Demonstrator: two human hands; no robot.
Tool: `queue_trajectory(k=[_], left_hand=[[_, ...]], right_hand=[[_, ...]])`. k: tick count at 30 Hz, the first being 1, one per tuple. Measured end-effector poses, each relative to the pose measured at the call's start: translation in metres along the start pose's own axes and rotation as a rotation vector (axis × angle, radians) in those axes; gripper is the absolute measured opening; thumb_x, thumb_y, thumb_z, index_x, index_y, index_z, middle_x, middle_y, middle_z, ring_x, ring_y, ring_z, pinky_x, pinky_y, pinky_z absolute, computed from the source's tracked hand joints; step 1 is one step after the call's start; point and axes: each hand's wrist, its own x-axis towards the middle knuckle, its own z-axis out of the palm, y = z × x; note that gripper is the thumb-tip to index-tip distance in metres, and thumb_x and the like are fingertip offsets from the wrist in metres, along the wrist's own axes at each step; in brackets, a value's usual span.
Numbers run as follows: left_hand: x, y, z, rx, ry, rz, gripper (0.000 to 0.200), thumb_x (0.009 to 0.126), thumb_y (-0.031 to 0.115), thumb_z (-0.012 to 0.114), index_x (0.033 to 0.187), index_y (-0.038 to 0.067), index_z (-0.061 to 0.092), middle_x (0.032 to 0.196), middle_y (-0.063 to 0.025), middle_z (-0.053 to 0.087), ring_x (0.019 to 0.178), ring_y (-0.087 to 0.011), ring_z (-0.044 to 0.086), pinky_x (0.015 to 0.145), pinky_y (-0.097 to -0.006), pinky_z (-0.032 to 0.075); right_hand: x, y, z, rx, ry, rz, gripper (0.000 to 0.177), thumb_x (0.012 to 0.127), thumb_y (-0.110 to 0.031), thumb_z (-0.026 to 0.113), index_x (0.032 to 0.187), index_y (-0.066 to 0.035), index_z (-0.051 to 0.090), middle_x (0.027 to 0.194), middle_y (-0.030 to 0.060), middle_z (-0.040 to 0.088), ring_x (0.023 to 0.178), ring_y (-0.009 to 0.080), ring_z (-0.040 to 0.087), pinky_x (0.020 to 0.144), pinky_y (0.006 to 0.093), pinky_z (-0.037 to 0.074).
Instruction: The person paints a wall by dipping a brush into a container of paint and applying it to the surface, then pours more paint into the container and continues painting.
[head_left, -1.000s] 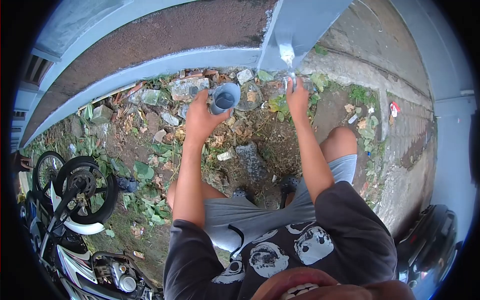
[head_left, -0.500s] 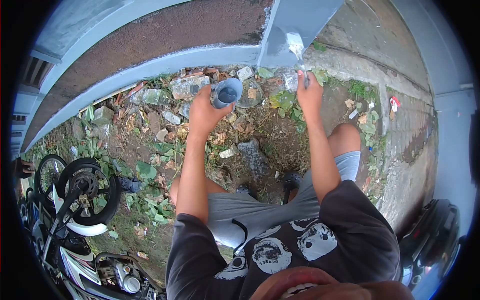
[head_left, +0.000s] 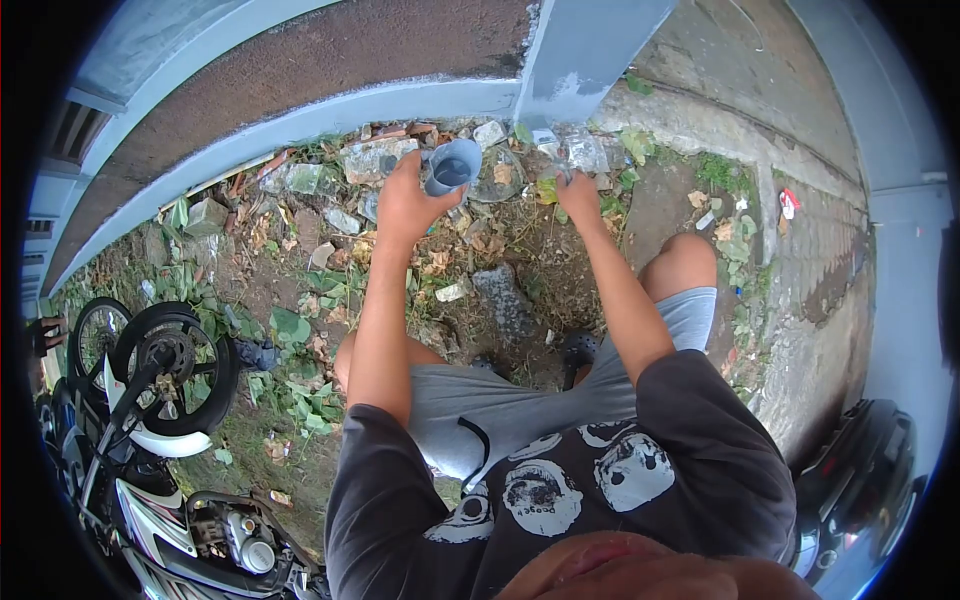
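My left hand is wrapped round a grey plastic cup with grey-blue paint inside, tilted a little. My right hand grips a paintbrush. Its pale bristle end is near the foot of the blue-grey pillar, above the rubble; whether it touches the pillar is hard to tell. A lighter, glossy patch of paint shows low on the pillar. Just right of the brush lies a crumpled clear plastic piece.
Broken bricks and stones line the base of the low wall. A rough stone block lies before my feet. Motorcycles stand at left, and a dark vehicle part at lower right. Concrete paving runs along the right.
My right hand has brought the brush down and leftward, off the pillar's face to near its foot. My left hand still holds the cup in nearly the same place.
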Motion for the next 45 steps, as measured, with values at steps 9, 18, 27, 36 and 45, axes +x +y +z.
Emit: queue_trajectory(k=[9, 18, 27, 36, 45], left_hand=[[0.006, -0.006, 0.005, -0.004, 0.031, 0.006, 0.074, 0.066, 0.034, 0.091, 0.12, -0.006, 0.061, 0.112, -0.0246, 0.068, 0.103, -0.0391, 0.068, 0.082, -0.0458, 0.055], [0.012, -0.015, 0.016, 0.067, 0.031, 0.02, 0.075, 0.067, 0.034, 0.091, 0.122, -0.006, 0.06, 0.111, -0.0254, 0.068, 0.101, -0.0396, 0.069, 0.083, -0.0456, 0.055], [0.013, -0.009, 0.015, 0.036, -0.038, -0.028, 0.068, 0.067, 0.034, 0.091, 0.115, -0.005, 0.062, 0.109, -0.0259, 0.069, 0.099, -0.0391, 0.07, 0.079, -0.0452, 0.056], [0.016, -0.012, 0.023, 0.087, -0.051, -0.036, 0.073, 0.067, 0.033, 0.091, 0.119, -0.01, 0.061, 0.118, -0.0277, 0.066, 0.105, -0.0408, 0.068, 0.085, -0.0456, 0.056], [0.005, 0.013, 0.019, 0.038, -0.082, -0.003, 0.068, 0.066, 0.027, 0.091, 0.116, -0.009, 0.061, 0.111, -0.0266, 0.067, 0.101, -0.0416, 0.068, 0.084, -0.0459, 0.055]], right_hand=[[-0.021, -0.1, -0.128, 0.32, 0.354, -0.177, 0.028, 0.101, -0.027, 0.059, 0.101, 0.0, 0.062, 0.07, 0.025, 0.065, 0.065, 0.0437, 0.066, 0.057, 0.0489, 0.048], [0.006, -0.035, -0.057, 0.244, 0.38, -0.057, 0.027, 0.101, -0.027, 0.058, 0.106, -0.001, 0.06, 0.07, 0.0243, 0.065, 0.065, 0.0433, 0.066, 0.058, 0.0503, 0.05], [0.009, -0.01, -0.056, 0.121, 0.084, 0.046, 0.042, 0.099, -0.034, 0.06, 0.103, 0.007, 0.067, 0.074, 0.0285, 0.067, 0.071, 0.0456, 0.067, 0.066, 0.0516, 0.054], [-0.025, -0.059, -0.12, 0.412, 0.568, -0.085, 0.024, 0.101, -0.026, 0.061, 0.098, -0.002, 0.061, 0.065, 0.0195, 0.063, 0.057, 0.0398, 0.062, 0.052, 0.0435, 0.045], [0.008, 0.038, -0.008, 0.089, 0.191, 0.01, 0.037, 0.099, -0.032, 0.061, 0.101, 0.004, 0.065, 0.07, 0.0261, 0.065, 0.065, 0.0436, 0.066, 0.058, 0.0493, 0.051]])
